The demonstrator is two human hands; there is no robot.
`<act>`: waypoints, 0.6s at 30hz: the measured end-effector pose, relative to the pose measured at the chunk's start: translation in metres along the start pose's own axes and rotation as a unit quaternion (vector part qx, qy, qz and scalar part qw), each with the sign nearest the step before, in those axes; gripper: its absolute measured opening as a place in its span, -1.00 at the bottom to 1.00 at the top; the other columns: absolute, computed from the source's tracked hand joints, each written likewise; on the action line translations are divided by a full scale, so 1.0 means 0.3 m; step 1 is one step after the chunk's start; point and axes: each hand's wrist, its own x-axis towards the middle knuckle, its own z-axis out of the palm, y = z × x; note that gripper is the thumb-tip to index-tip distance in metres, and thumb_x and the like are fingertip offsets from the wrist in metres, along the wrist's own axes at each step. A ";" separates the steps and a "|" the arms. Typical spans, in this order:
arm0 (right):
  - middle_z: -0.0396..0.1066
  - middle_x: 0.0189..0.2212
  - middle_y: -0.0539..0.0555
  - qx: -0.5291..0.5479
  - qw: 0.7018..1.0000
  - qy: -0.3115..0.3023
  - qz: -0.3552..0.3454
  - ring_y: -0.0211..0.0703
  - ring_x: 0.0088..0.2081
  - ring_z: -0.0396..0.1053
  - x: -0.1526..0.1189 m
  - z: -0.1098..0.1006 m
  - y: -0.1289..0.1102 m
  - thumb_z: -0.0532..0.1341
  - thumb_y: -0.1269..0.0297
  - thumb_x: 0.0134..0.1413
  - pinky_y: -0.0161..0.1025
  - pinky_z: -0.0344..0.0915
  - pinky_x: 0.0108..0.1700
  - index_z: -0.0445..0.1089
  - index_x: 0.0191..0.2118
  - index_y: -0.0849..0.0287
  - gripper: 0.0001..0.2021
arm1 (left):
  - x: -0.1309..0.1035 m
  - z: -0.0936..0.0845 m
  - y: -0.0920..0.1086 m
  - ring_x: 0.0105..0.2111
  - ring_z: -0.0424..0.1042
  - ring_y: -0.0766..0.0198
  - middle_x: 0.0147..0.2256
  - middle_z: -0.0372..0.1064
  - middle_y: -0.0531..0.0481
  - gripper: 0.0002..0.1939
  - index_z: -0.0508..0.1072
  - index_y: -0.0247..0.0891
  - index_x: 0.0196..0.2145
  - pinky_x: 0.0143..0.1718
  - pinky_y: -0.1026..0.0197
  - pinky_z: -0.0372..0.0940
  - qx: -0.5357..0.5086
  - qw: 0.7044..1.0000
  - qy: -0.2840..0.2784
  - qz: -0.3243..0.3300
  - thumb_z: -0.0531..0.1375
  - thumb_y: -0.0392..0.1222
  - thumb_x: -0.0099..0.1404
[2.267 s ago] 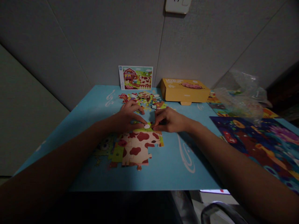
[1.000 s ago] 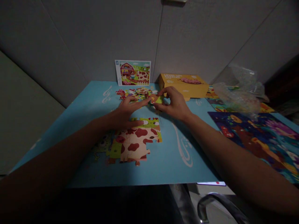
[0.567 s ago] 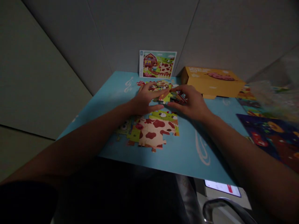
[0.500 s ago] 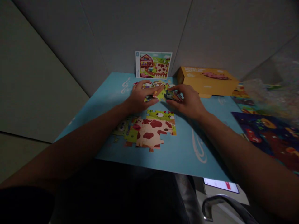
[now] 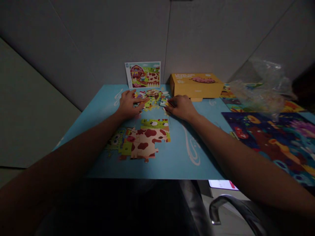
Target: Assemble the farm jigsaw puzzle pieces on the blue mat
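The grip of the left hand (image 5: 129,106) is relaxed, its fingers spread and laid on the left side of the pile (image 5: 153,94). The right hand's (image 5: 181,106) thumb and fingers are bent in at the pile's right side; whether a piece is pinched there cannot be told.

The puzzle (image 5: 144,144) is laid flat on the desk (image 5: 176,167), just on the near side of the pile and between the forearms. Its long axis is set left to right, roughly in line with the desk's near edge. The cow on it is shown with its head pointed left, its rump right and its legs toward the near edge; along its back, a green strip with sheep is joined. The near right corner is stepped, with tabs exposed.

Behind the pile, a card (image 5: 144,74) is propped upright, its long axis also left to right. To its right a yellow box (image 5: 197,87) is placed. Farther right, a clear bag (image 5: 264,90) and a dark picture (image 5: 275,141) are seen.
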 end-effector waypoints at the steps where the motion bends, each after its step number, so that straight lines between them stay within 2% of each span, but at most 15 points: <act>1: 0.49 -0.15 0.29 -0.008 1.000 0.005 0.010 0.13 -0.15 0.36 0.000 0.000 -0.001 0.22 0.07 0.09 -0.01 0.24 -0.06 0.52 -0.06 0.26 -0.60 | -0.001 -0.003 0.005 0.23 0.02 -0.17 0.25 0.14 -0.14 -0.57 0.56 -0.10 -0.01 0.22 -0.35 -0.08 0.002 1.000 0.003 -0.008 0.14 0.11 0.27; 4: 0.51 -0.17 0.24 -0.021 0.999 0.023 0.032 0.11 -0.15 0.37 -0.001 -0.002 -0.002 0.26 0.09 0.06 -0.05 0.25 -0.08 0.51 -0.06 0.21 -0.61 | -0.006 -0.031 0.032 0.27 -0.10 -0.32 0.30 0.06 -0.13 -0.50 0.51 -0.07 0.07 0.19 -0.45 -0.13 0.023 1.000 0.013 -0.005 0.15 0.15 0.25; 6: 0.51 -0.16 0.23 -0.003 0.999 0.045 0.025 0.11 -0.15 0.37 -0.004 -0.007 -0.003 0.28 0.12 0.04 -0.04 0.26 -0.08 0.47 -0.02 0.22 -0.60 | -0.011 -0.055 0.054 0.30 -0.16 -0.33 0.33 0.01 -0.14 -0.34 0.26 -0.04 0.27 0.19 -0.46 -0.15 0.020 0.999 0.027 0.038 0.14 0.15 0.26; 8: 0.50 -0.11 0.23 0.036 0.995 0.089 -0.007 0.11 -0.13 0.36 -0.010 -0.016 -0.013 0.29 0.16 0.03 -0.03 0.26 -0.06 0.40 0.06 0.23 -0.54 | -0.019 -0.071 0.076 0.32 -0.19 -0.27 0.32 0.04 -0.15 -0.24 0.03 -0.06 0.37 0.24 -0.39 -0.16 0.004 0.995 0.030 0.100 0.11 0.16 0.29; 10: 0.46 -0.03 0.22 0.088 0.985 0.128 -0.071 0.10 -0.07 0.34 -0.020 -0.027 -0.035 0.28 0.17 0.06 -0.03 0.24 -0.01 0.30 0.14 0.23 -0.47 | -0.030 -0.072 0.097 0.33 -0.18 -0.24 0.32 0.03 -0.20 -0.18 -0.06 -0.12 0.39 0.25 -0.33 -0.13 -0.025 0.985 -0.011 0.168 0.10 0.20 0.30; 13: 0.40 0.04 0.23 0.143 0.968 0.116 -0.171 0.07 0.01 0.31 -0.035 -0.041 -0.075 0.26 0.10 0.12 -0.04 0.22 0.06 0.19 0.23 0.20 -0.40 | -0.045 -0.060 0.127 0.34 -0.16 -0.23 0.36 -0.12 -0.30 -0.19 0.06 -0.18 0.36 0.26 -0.27 -0.11 -0.048 0.963 -0.093 0.250 0.09 0.26 0.29; 15: 0.39 0.06 0.24 0.153 0.965 0.099 -0.190 0.07 0.04 0.29 -0.038 -0.043 -0.087 0.25 0.05 0.13 -0.03 0.20 0.08 0.17 0.25 0.18 -0.38 | -0.048 -0.056 0.140 0.35 -0.16 -0.23 0.37 -0.22 -0.33 -0.24 0.16 -0.20 0.32 0.26 -0.28 -0.11 -0.043 0.963 -0.089 0.250 0.07 0.27 0.30; 18: 0.39 0.07 0.28 0.117 0.978 0.109 -0.133 0.12 0.05 0.28 -0.027 -0.035 -0.063 0.23 0.03 0.15 -0.01 0.18 0.09 0.24 0.21 0.24 -0.41 | -0.039 -0.059 0.132 0.35 -0.18 -0.26 0.38 -0.21 -0.28 -0.26 0.15 -0.18 0.32 0.25 -0.32 -0.12 -0.026 0.986 -0.025 0.162 0.07 0.23 0.31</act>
